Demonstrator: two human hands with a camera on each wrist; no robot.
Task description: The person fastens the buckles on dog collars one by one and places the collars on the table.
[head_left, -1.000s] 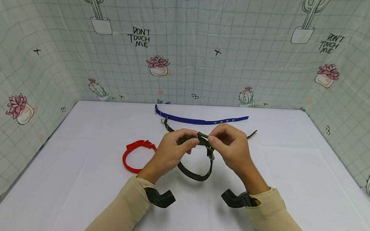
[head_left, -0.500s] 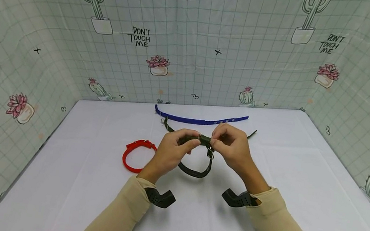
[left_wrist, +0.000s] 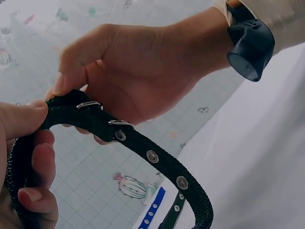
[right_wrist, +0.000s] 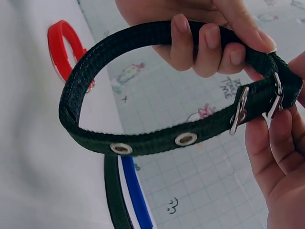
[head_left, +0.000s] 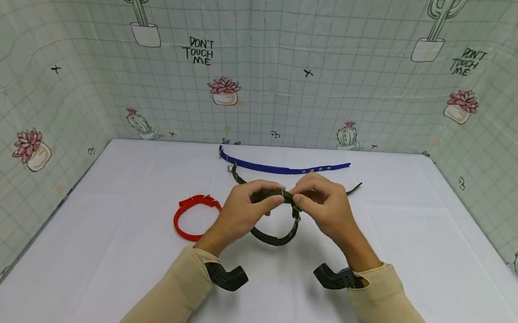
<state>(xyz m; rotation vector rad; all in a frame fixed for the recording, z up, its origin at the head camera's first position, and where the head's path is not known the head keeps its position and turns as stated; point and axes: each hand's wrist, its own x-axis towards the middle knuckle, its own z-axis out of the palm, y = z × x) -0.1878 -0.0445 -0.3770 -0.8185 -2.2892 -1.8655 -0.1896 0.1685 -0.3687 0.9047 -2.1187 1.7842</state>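
Note:
Both my hands hold a dark green collar (head_left: 278, 237) bent into a loop a little above the white table (head_left: 121, 275). My left hand (head_left: 270, 199) grips the band beside the metal buckle (right_wrist: 240, 112), thumb on top and fingers (right_wrist: 205, 33) curled underneath. My right hand (head_left: 299, 196) pinches the strap at the buckle from the other side. In the left wrist view the eyelet-studded strap (left_wrist: 152, 157) runs down from the right hand (left_wrist: 143, 62). The loop's lower part hangs free between my wrists.
A closed red collar (head_left: 190, 215) lies left of my hands. A blue strap (head_left: 283, 166) lies flat along the back of the table, with another dark strap (head_left: 237, 174) just in front of it. Cactus-print walls (head_left: 272, 74) enclose the table.
My right fingertips have closed in toward my left thumb over the buckle, and the hanging loop has risen slightly. Both hands keep their hold.

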